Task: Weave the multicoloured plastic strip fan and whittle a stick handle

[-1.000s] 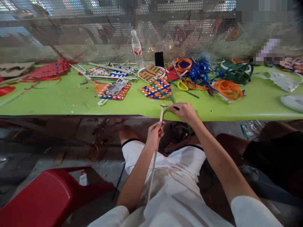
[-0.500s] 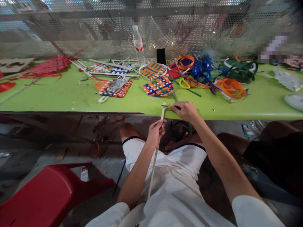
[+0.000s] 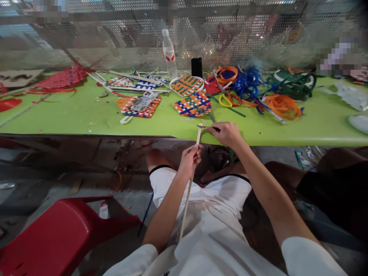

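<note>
A long pale strip [image 3: 187, 203] runs from my lap up to the table's front edge. My left hand [image 3: 189, 160] is closed around it near its upper part. In my right hand [image 3: 225, 133] is a small knife [image 3: 202, 127], its thin blade lying across the strip's top end. Just beyond the blade lies a woven multicoloured piece [image 3: 194, 105] on the green table [image 3: 149, 128]. The knife's handle is mostly hidden by my fingers.
Scissors [image 3: 225, 100], a phone [image 3: 197, 67], a water bottle [image 3: 169, 55] and coils of orange strip [image 3: 281, 106] lie or stand farther back. A red chair [image 3: 54, 237] is at the lower left. Another person's leg [image 3: 284, 172] is at the right.
The view has shifted very slightly. Both hands keep nearly the same place on the strip and knife, with the blade still across the strip's top end.
</note>
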The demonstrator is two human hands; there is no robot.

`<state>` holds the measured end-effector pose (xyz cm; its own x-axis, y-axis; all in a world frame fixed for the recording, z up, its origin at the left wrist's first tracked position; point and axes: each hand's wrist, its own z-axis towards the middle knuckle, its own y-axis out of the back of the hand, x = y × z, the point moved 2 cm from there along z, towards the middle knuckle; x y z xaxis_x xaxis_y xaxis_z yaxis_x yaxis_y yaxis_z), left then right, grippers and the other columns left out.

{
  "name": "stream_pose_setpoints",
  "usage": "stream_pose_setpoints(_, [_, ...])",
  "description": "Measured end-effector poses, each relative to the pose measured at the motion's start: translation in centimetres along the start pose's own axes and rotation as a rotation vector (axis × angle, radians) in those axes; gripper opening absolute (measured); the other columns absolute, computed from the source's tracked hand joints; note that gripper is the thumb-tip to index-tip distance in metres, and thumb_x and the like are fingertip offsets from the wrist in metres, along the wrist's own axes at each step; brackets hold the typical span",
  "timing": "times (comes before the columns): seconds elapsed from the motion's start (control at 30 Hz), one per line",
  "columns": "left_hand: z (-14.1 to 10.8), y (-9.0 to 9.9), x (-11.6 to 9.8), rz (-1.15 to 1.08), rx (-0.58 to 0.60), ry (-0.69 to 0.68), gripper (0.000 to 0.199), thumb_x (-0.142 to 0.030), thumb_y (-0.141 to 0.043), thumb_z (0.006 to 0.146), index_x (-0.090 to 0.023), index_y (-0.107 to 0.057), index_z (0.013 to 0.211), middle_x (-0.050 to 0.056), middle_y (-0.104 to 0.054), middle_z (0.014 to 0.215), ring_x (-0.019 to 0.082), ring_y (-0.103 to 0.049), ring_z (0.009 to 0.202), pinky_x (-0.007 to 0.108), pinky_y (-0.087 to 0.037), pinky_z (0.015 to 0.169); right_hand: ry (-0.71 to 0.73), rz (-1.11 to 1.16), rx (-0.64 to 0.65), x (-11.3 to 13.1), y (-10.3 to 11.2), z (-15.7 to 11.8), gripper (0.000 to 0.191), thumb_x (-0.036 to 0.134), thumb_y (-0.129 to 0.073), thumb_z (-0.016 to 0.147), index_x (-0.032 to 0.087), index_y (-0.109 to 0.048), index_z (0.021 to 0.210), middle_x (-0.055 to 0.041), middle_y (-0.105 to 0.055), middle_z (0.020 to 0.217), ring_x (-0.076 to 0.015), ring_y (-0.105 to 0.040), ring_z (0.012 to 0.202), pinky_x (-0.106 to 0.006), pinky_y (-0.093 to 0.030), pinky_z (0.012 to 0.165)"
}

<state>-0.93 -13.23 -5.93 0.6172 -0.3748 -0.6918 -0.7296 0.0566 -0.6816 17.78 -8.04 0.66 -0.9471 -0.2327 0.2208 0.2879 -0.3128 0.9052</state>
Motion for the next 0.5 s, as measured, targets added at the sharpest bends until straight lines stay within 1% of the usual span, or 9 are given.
stream_pose_setpoints(0.13, [-0.01, 0.04, 0.02, 0.004, 0.004, 0.001, 0.038, -0.035, -0.094, 0.065, -0.008, -0.074, 0.085, -0.006, -0.046, 0.064, -0.001, -0.028, 0.047, 0.012, -0.017, 0.041, 0.001, -0.010, -0.008, 0.03, -0.13, 0.02, 0.053, 0.065, -0.047, 0.102, 0.025, -0.081, 0.091, -0.0057, -0.079, 0.087, -0.0196, -0.064, 0.075, -0.031, -0.024, 0.062])
stream_pose_setpoints(0.27, [-0.15, 0.24, 0.13, 0.008, 0.000, 0.010, 0.038, -0.035, -0.094, 0.066, -0.008, -0.074, 0.084, -0.006, -0.045, 0.064, -0.001, -0.027, 0.047, 0.013, -0.016, 0.041, -0.100, -0.055, -0.038, -0.20, -0.35, 0.26, 0.055, 0.065, -0.044, 0.103, 0.025, -0.081, 0.095, -0.0068, -0.079, 0.090, -0.0203, -0.063, 0.074, -0.031, -0.024, 0.062])
stream_pose_setpoints(0.33, [-0.25, 0.36, 0.20, 0.021, -0.010, 0.006, 0.038, -0.036, -0.093, 0.066, -0.008, -0.074, 0.085, -0.006, -0.045, 0.064, 0.000, -0.028, 0.048, 0.014, -0.016, 0.042, -0.119, -0.063, -0.029, -0.34, -0.39, 0.32, 0.059, 0.065, -0.040, 0.104, 0.024, -0.080, 0.092, -0.0076, -0.079, 0.089, -0.0201, -0.063, 0.073, -0.031, -0.022, 0.061])
stream_pose_setpoints(0.5, [-0.37, 0.28, 0.33, 0.066, -0.023, -0.034, 0.041, -0.040, -0.092, 0.068, -0.009, -0.077, 0.090, -0.005, -0.046, 0.067, 0.000, -0.029, 0.049, 0.015, -0.018, 0.043, -0.037, -0.030, -0.008, -0.11, -0.05, -0.08, 0.061, 0.065, -0.039, 0.104, 0.021, -0.078, 0.089, -0.0081, -0.078, 0.087, -0.0188, -0.063, 0.073, -0.031, -0.021, 0.060])
